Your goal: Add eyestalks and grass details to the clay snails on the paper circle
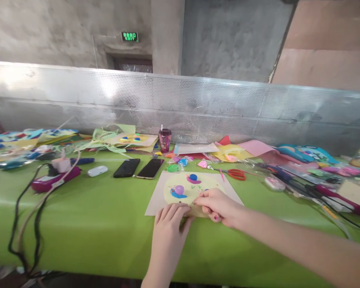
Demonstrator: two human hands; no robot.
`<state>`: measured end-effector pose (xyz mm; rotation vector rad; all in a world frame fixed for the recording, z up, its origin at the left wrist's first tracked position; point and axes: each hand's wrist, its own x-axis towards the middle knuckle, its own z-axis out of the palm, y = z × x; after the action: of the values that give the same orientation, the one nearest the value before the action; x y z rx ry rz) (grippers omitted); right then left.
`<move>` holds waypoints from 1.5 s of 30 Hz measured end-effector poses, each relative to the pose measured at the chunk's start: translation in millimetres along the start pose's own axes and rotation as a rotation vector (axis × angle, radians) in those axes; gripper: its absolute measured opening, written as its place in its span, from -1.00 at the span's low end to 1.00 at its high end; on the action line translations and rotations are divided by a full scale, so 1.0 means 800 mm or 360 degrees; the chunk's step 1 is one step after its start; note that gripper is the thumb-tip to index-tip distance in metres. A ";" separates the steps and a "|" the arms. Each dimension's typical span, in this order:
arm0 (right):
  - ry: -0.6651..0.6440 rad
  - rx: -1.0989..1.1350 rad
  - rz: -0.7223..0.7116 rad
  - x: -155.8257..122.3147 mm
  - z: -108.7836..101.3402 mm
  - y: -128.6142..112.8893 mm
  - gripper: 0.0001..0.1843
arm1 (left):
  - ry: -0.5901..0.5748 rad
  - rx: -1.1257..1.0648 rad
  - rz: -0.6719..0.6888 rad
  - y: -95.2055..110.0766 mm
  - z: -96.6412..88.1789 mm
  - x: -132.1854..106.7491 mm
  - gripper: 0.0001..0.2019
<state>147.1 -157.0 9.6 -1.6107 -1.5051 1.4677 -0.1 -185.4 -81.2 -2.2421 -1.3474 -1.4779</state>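
A white sheet [156, 199] with a pale yellow round area lies on the table in front of me. On it are a snail figure with a purple ball shell and blue body [179, 191], and another with a blue shell and pink body [193, 179]. My left hand [172, 222] rests over the sheet's near edge, its fingers curled and thumb tucked in. My right hand [217, 206] comes from the right, thumb and forefinger pinched close to the left fingertips. Whatever lies between the two hands is small, blurred and partly covered by fingers.
Behind the sheet lie red-handled scissors [236, 174], small coloured packets [183, 161] and a purple drink cup [165, 141]. Two phones [150, 169], a white case [97, 171] and a purple power strip [56, 179] with cables sit left. Craft bags and cables [327, 192] crowd the right.
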 end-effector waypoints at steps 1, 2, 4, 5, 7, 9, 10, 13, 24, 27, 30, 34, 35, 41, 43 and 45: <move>0.0010 0.0005 0.0004 0.000 0.001 0.000 -0.83 | 0.0014 0.0005 -0.0016 0.002 -0.001 0.001 -0.89; 0.0019 0.0011 0.0009 0.000 0.002 0.000 -0.84 | 0.0025 0.0008 -0.0036 0.005 -0.001 0.001 -0.88; 0.0033 0.0022 0.0026 0.001 0.003 -0.001 -0.86 | 0.0034 0.0016 -0.0073 0.009 -0.002 0.001 -0.89; 0.0038 0.0027 0.0037 0.001 0.003 -0.001 -0.87 | 0.0027 0.0026 -0.0078 0.011 -0.002 0.001 -0.89; 0.0044 0.0036 0.0060 0.001 0.004 -0.002 -0.88 | -0.0004 0.0066 -0.0074 0.013 -0.002 0.001 -0.87; 0.0054 0.0041 0.0075 0.002 0.004 -0.002 -0.91 | -0.0021 0.0113 -0.0074 0.014 -0.001 0.000 -0.86; 0.0059 0.0041 0.0080 0.002 0.004 -0.002 -0.92 | -0.0025 0.0130 -0.0078 0.014 0.000 0.000 -0.86; 0.0068 0.0032 0.0087 0.001 0.005 -0.001 -0.93 | -0.0034 0.0143 -0.0084 0.016 0.001 0.000 -0.86; 0.0072 -0.0012 0.0104 0.001 0.007 -0.003 -0.93 | -0.0071 0.0225 -0.0061 0.017 -0.002 0.000 -0.83; 0.0068 -0.0009 0.0103 0.001 0.007 -0.004 -0.95 | -0.0070 0.0247 -0.0057 0.017 -0.002 -0.001 -0.81; 0.0068 0.0000 0.0115 0.001 0.007 -0.004 -0.94 | -0.0067 0.0254 -0.0042 0.017 -0.003 0.000 -0.80; 0.0054 0.0002 0.0131 0.002 0.007 -0.005 -0.90 | -0.0062 0.0267 -0.0029 0.018 -0.004 0.000 -0.81; 0.0051 0.0000 0.0132 0.002 0.007 -0.005 -0.90 | -0.0066 0.0267 -0.0032 0.018 -0.004 0.001 -0.81; 0.0039 -0.0001 0.0116 0.002 0.006 -0.006 -0.90 | -0.0102 0.0258 -0.0050 0.019 -0.004 0.001 -0.81; 0.0034 0.0009 0.0108 0.002 0.005 -0.005 -0.91 | -0.0108 0.0257 -0.0044 0.018 -0.005 0.001 -0.83; 0.0034 0.0021 0.0095 0.001 0.005 -0.007 -0.91 | -0.0110 0.0252 -0.0040 0.018 -0.005 0.000 -0.85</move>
<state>141.4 -155.7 12.6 -1.6716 -1.4438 1.4846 8.0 -195.9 -74.3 -2.2026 -1.4622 -1.2630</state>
